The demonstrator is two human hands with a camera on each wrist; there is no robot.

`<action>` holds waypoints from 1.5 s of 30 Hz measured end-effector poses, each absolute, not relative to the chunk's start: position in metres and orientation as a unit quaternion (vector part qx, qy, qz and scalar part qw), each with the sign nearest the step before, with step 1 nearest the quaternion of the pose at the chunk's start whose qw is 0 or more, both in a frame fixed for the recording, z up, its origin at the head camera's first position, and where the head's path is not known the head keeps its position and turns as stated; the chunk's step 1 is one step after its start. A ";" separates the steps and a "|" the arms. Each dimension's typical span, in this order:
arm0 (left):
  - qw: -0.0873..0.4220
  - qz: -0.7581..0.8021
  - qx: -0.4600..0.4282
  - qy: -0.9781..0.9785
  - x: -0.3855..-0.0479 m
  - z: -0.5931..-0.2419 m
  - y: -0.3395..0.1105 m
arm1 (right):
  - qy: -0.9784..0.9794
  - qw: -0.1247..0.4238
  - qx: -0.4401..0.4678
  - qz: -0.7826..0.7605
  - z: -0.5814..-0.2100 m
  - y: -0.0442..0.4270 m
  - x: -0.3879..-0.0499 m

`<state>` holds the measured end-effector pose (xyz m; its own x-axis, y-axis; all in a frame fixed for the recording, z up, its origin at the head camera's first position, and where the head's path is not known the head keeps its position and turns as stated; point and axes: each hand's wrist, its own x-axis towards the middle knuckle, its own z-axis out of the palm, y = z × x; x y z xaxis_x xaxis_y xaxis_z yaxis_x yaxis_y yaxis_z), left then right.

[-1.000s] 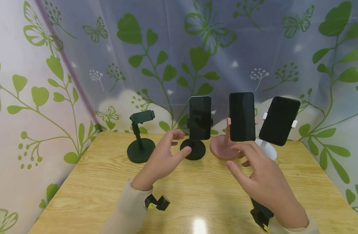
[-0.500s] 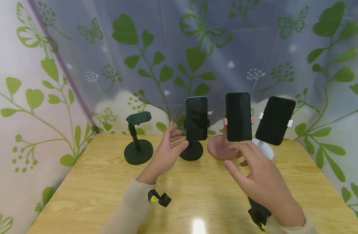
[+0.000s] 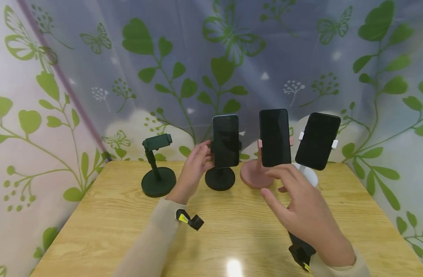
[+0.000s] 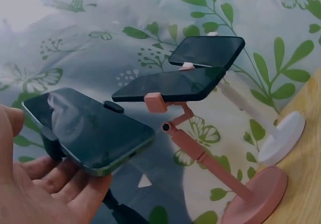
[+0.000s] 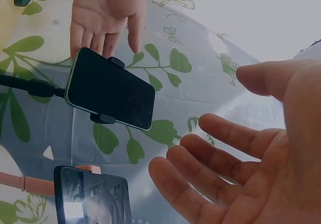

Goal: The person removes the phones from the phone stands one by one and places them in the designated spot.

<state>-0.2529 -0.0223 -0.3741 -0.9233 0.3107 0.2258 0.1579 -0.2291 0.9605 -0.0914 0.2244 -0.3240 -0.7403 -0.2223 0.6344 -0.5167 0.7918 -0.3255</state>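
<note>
A phone (image 3: 225, 141) stands upright in the clamp of a black phone stand (image 3: 220, 181). My left hand (image 3: 192, 171) is at that phone's left side, its fingers reaching behind the lower edge. In the left wrist view the fingers (image 4: 75, 186) look nearly straight under the phone, and whether they touch it is hard to tell. The thumb is apart from the screen. My right hand (image 3: 301, 207) hovers with bent, spread fingers in front of the pink phone stand (image 3: 249, 177), holding nothing. That stand clamps another phone (image 3: 275, 136).
To the right, a white phone stand (image 3: 312, 177) holds a tilted phone (image 3: 318, 140). A dark green phone stand (image 3: 159, 181) with no phone in it is at the left. All stand along the back of a wooden table (image 3: 211, 238), before a leaf-patterned curtain (image 3: 184, 46).
My left hand has moved forward to the left edge of the phone in the black stand. My right hand has stayed nearly still. The head view has turned slightly right.
</note>
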 end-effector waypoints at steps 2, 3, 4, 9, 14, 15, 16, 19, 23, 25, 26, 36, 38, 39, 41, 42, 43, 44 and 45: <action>0.047 0.772 0.191 0.604 -0.254 -0.376 -0.021 | -0.899 0.293 0.208 0.252 -0.324 0.223 -0.091; 0.044 0.777 0.191 0.598 -0.254 -0.377 -0.020 | -0.899 0.291 0.208 0.254 -0.323 0.222 -0.091; 0.041 0.781 0.192 0.593 -0.254 -0.379 -0.019 | -0.899 0.289 0.207 0.256 -0.323 0.221 -0.091; -0.009 0.767 0.178 0.616 -0.255 -0.385 -0.019 | -0.900 0.278 0.205 0.265 -0.322 0.217 -0.090; -0.086 0.719 0.157 0.672 -0.255 -0.389 -0.021 | -0.897 0.276 0.214 0.269 -0.320 0.213 -0.090; -0.099 0.713 0.152 0.678 -0.255 -0.389 -0.021 | -0.897 0.276 0.216 0.269 -0.320 0.212 -0.090; -0.111 0.708 0.147 0.682 -0.254 -0.390 -0.022 | -0.897 0.275 0.217 0.270 -0.319 0.211 -0.090; -0.141 0.704 0.133 0.683 -0.252 -0.390 -0.025 | -0.895 0.275 0.220 0.273 -0.319 0.210 -0.090; -0.158 0.705 0.133 0.679 -0.243 -0.388 -0.031 | -0.891 0.282 0.225 0.277 -0.319 0.211 -0.091; -0.151 0.709 0.144 0.674 -0.237 -0.385 -0.034 | -0.889 0.285 0.226 0.278 -0.319 0.212 -0.091; -0.145 0.709 0.150 0.674 -0.234 -0.384 -0.036 | -0.889 0.287 0.226 0.278 -0.319 0.212 -0.091; -0.036 0.744 0.198 0.638 -0.186 -0.372 -0.051 | -0.891 0.287 0.228 0.267 -0.321 0.215 -0.090; -0.009 0.750 0.210 0.627 -0.176 -0.369 -0.051 | -0.891 0.289 0.230 0.263 -0.321 0.216 -0.090; 0.003 0.751 0.217 0.624 -0.171 -0.368 -0.051 | -0.891 0.290 0.231 0.262 -0.322 0.217 -0.090; 0.028 0.753 0.229 0.616 -0.161 -0.366 -0.051 | -0.890 0.294 0.234 0.258 -0.322 0.217 -0.090; 0.036 0.751 0.236 0.615 -0.157 -0.366 -0.050 | -0.890 0.296 0.235 0.257 -0.322 0.218 -0.090; 0.043 0.750 0.240 0.614 -0.153 -0.365 -0.049 | -0.890 0.296 0.235 0.256 -0.323 0.218 -0.089; 0.048 0.747 0.245 0.616 -0.149 -0.365 -0.048 | -0.889 0.298 0.236 0.255 -0.323 0.218 -0.089; 0.051 0.741 0.256 0.618 -0.146 -0.365 -0.047 | -0.890 0.297 0.235 0.255 -0.323 0.218 -0.089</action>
